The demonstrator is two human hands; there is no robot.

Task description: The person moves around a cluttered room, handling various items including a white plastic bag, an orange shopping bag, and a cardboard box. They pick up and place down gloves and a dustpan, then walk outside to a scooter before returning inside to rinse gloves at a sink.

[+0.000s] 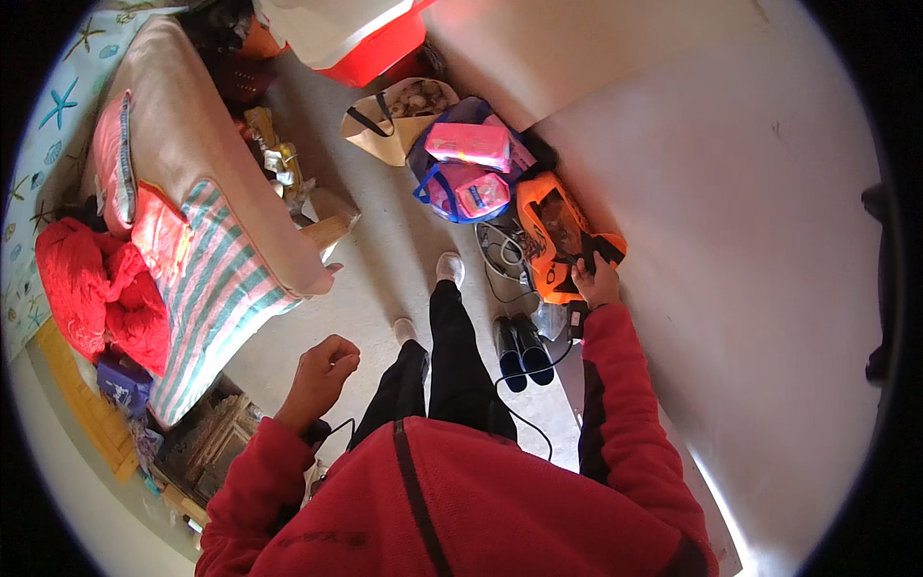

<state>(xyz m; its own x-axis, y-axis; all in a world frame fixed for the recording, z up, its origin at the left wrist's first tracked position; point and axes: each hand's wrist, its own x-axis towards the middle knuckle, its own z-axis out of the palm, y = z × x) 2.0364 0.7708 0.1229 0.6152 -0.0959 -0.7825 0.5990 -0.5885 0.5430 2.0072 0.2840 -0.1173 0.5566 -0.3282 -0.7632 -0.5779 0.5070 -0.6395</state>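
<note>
My right hand (597, 284) is at the near edge of an orange bag (539, 209) on the floor by the wall. Its fingers are closed on the bag's black handle (588, 252); part of the grip is hidden. The bag stands partly open, its contents unclear. My left hand (323, 375) hangs over the floor, fingers curled in a loose fist, with nothing visible in it. Beside the orange bag lies a coil of pale cable (505, 251). A pair of black boots (522, 350) stands just nearer to me.
Pink packs (469, 144) sit in and on a blue bag, beside a beige bag (393, 130) of round items. A bed (216, 245) with striped cloth and red fabric (101, 288) lies left. A thin black cable (530, 425) trails past my legs. A red-and-white container (360, 43) stands beyond.
</note>
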